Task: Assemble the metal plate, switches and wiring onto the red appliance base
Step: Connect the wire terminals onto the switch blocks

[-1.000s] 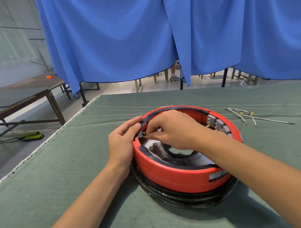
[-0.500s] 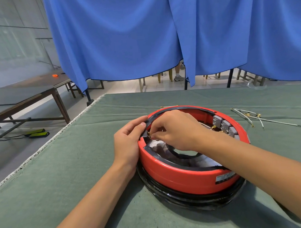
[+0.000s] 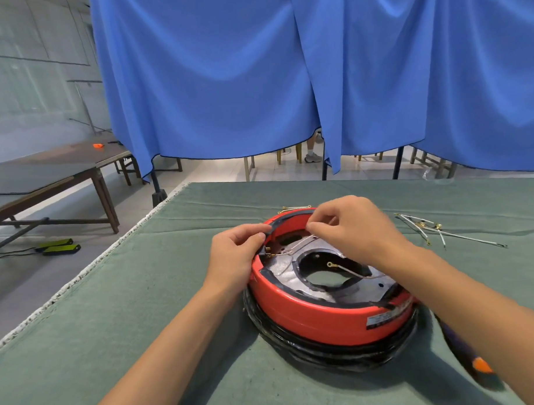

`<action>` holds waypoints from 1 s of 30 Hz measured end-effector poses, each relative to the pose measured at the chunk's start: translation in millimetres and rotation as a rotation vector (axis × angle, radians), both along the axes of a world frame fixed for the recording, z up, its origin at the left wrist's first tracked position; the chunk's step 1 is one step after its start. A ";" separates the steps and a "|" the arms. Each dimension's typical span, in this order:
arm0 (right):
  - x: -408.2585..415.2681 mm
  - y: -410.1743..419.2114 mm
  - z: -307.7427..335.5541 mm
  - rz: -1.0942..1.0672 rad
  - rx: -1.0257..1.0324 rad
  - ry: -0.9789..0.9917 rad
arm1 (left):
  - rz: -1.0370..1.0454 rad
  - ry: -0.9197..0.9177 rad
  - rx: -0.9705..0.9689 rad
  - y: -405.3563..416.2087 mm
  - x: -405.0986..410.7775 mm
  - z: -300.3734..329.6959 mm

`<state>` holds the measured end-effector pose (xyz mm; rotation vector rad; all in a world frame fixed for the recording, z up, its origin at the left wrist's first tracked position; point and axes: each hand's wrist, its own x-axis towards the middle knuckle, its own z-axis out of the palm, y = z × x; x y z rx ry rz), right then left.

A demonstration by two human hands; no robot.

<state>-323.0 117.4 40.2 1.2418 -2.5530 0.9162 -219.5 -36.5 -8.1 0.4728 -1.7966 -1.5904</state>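
Change: right hand (image 3: 356, 229) has lifted off the left inner rim, where it was bent low a second ago, and now sits higher toward 12 o'clock; the plate beneath is uncovered.
Right hand: fingertips pinch a thin wire (image 3: 302, 243) that runs down to the terminals at 9 o'clock inside the rim.
Left hand: left hand (image 3: 236, 258) grips the outer rim at 9 o'clock, thumb and fingers curled over the edge by the terminals.
Task piece: red appliance base (image 3: 324, 315) sits at table centre on a coiled black cord (image 3: 319, 352); metal plate (image 3: 292, 268) lies inside it, with a second wire (image 3: 353, 270) crossing its middle opening.
Step advice: probably routing the lead; keep slack, steady the rim, and seat the connector squarely rather than tugging sideways.
Switches: hidden behind the right hand; cannot tell their state.
Nearby: spare leads (image 3: 436, 231) at 2 o'clock on the green table cover (image 3: 142, 312); another lead (image 3: 296, 207) at 12 o'clock; dark tool with orange tip (image 3: 468, 356) at 4 o'clock.
Obstruction: the right forearm crosses the base's right side and could snag the second wire.
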 end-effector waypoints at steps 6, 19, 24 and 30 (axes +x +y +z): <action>-12.3 62.8 -22.8 -0.379 -0.170 0.068 | 0.245 -0.322 -0.587 14.8 7.3 28.8; -24.9 56.5 -30.3 -0.263 -0.573 -0.358 | -0.135 -0.336 -0.856 127.6 -21.3 39.6; -71.4 90.7 -42.7 -0.489 -0.409 -0.242 | -0.190 -0.329 -0.835 121.0 -37.8 36.0; -114.2 105.6 -80.8 -0.650 -0.181 -0.306 | -0.175 -0.296 -0.794 111.4 -59.7 32.8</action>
